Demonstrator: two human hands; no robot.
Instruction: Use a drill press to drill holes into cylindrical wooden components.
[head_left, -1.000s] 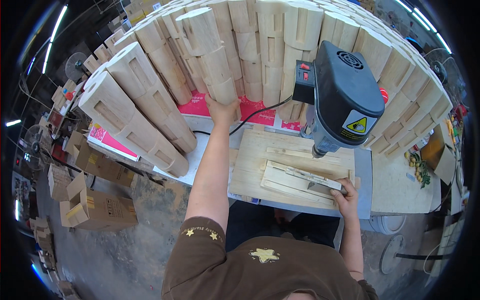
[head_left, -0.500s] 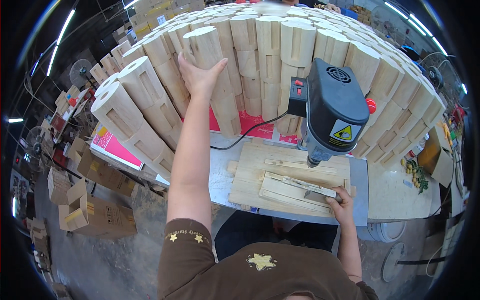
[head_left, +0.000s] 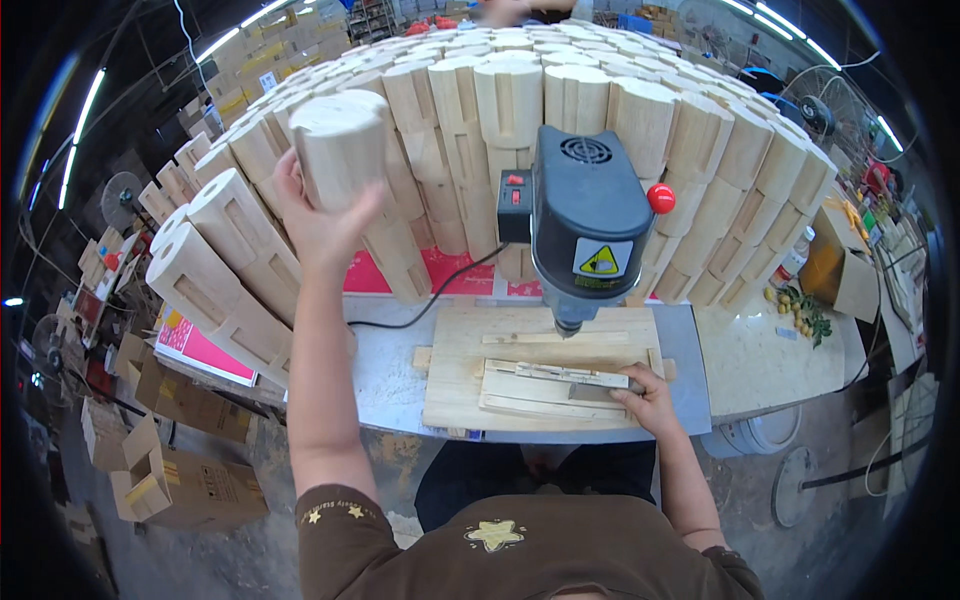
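Note:
Up at the left end of the stacked wood, my left hand [head_left: 325, 220] is wrapped round a pale grooved wooden cylinder [head_left: 338, 150], slightly blurred. My right hand [head_left: 650, 402] is closed on a flat grey piece [head_left: 592, 393], whose kind I cannot make out, at the right end of a narrow wooden strip [head_left: 570, 373]. That strip lies on a wooden jig board [head_left: 450, 385] on the bench. Over the board hangs the chuck of a dark drill press [head_left: 590, 190] with red switches and a red knob.
Tall stacks of grooved wooden cylinders [head_left: 505, 100] curve around the bench's back, behind the drill press. A black cable [head_left: 425, 308] crosses the grey bench top [head_left: 385, 350]. Small fruits with leaves [head_left: 795, 312] lie at right; cardboard boxes [head_left: 190, 485] stand on the left floor.
My left hand has lifted a cylinder from the stack, its top now higher than its neighbours. My right hand keeps its hold by the strip. The whole view has shifted.

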